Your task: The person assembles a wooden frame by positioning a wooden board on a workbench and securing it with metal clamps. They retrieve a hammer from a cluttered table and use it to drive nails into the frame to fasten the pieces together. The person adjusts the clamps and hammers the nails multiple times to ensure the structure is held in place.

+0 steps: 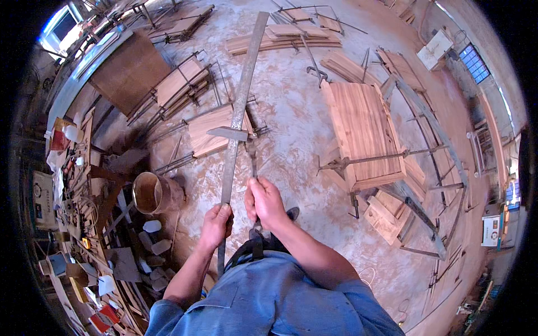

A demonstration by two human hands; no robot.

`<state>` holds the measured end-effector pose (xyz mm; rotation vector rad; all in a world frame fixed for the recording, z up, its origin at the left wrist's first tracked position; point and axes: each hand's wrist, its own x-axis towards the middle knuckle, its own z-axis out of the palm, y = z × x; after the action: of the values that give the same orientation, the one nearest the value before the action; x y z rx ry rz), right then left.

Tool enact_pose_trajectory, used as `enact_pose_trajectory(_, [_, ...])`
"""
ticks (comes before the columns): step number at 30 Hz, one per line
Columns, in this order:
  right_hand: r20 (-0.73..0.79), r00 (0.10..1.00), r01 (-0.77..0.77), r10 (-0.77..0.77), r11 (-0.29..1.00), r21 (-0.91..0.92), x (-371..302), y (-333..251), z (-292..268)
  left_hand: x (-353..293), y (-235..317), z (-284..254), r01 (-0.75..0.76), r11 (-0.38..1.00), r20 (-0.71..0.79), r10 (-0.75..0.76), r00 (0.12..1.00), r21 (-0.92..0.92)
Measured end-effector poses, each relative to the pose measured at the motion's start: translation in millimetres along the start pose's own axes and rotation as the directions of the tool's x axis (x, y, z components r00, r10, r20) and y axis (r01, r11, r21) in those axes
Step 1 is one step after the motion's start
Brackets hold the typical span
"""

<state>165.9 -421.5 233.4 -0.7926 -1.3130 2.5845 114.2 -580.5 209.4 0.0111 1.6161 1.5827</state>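
In left grip (216,225), bar clamp (241,112) lengthwise forward-right

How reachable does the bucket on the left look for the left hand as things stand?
Probably not reachable: the left hand is closed around the long metal bar, and a stretch of floor separates it from the bucket.

No words or numbers can be read. Of 2 marked things at the edges, the white box (491,231) at far right bears small dark print, too blurred to make out; the pale box (42,199) at far left shows equally illegible marks.
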Motion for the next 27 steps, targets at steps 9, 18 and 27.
enact_pose_trajectory(9, [-0.245, 0.737, 0.225, -0.631, 0.570, -0.790, 67, -29, -233, -16, -17, -22, 0.014, 0.998, -0.119, -0.007, 0.993, 0.055])
enact_pose_trajectory(18, [-0.621, 0.602, -0.644, -0.502, 0.154, -0.749, 134, -116, -500, 4, 10, 5, 0.178, 0.964, -0.155, -0.148, 0.977, 0.197])
enact_pose_trajectory(27, [-0.281, 0.951, -0.107, -0.125, 0.723, -0.683, 136, -132, -236, 33, 13, 28, 0.256, 0.958, -0.178, -0.231, 0.957, 0.131])
